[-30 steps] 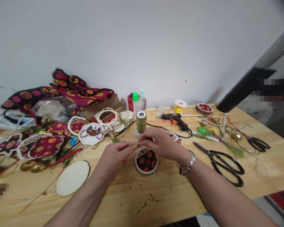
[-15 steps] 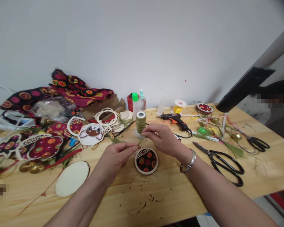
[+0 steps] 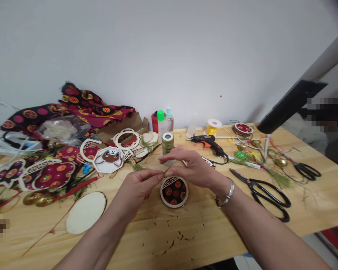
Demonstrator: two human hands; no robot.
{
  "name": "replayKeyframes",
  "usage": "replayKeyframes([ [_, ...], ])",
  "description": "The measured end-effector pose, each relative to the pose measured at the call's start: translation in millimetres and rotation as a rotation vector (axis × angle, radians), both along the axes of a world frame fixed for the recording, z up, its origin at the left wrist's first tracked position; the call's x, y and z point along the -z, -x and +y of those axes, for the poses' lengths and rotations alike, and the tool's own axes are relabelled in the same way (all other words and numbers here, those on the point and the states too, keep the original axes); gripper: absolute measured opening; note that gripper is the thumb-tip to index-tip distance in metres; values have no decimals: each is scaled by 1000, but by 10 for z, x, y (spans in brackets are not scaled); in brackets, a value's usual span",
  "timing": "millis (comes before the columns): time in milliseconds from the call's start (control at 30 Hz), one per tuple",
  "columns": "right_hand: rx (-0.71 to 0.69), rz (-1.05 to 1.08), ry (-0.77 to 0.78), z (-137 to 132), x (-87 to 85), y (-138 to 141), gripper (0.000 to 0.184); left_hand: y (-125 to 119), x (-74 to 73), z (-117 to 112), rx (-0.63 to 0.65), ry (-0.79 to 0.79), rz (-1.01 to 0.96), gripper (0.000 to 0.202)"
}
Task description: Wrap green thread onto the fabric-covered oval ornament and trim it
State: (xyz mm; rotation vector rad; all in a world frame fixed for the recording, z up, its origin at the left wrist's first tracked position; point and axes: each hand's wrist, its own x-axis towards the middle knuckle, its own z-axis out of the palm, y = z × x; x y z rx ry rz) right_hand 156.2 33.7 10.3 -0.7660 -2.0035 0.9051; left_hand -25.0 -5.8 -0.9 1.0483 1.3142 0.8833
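A round wooden-framed pendant (image 3: 174, 192) with dark flowered fabric and a fretwork edge lies flat on the table. At its top edge my left hand (image 3: 139, 183) pinches a fine olive thread between thumb and forefinger; the thread is barely visible. My right hand (image 3: 191, 167) arches over the pendant's top, its thumb and forefinger apart, the thumb close to the left fingertips. Behind the right hand stands a spool of olive thread (image 3: 167, 144), its lower part partly covered by the fingers.
Black-handled scissors (image 3: 260, 191) lie to the right, with a smaller pair (image 3: 307, 170) beyond. A glue gun (image 3: 210, 142) and a yellow cord spool (image 3: 213, 127) sit behind. At left are a pale oval disc (image 3: 86, 212), a sheep-face piece (image 3: 109, 159) and patterned fabric (image 3: 92, 103).
My right hand has opened from a pinch beside the olive spool, and its thumb has come down and left toward my left fingertips. The left hand and the pendant have stayed in place.
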Motion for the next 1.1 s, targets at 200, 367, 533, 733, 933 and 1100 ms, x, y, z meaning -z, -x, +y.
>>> replayKeyframes([
  [200, -39, -36, 51, 1, 60, 11, 23, 19, 23, 13, 24, 3, -2, 29],
  [367, -2, -23, -2, 27, 76, 12, 3, 18, 29, 18, 20, 11, -2, 30],
  [533, 44, -57, -56, 29, 71, 10, 7, 25, 34, 10, 24, 22, 3, 29],
  [733, 70, -71, -78, 34, 62, -4, 6, 26, 58, 10, -5, 18, 5, 30],
  [933, 87, -114, -120, 25, 48, -4, 8, 30, 56, 3, -27, 27, 2, 29],
  [1100, 108, -243, -211, 0, 35, 16, 15, 31, 59, 5, -24, 28, -17, 28],
])
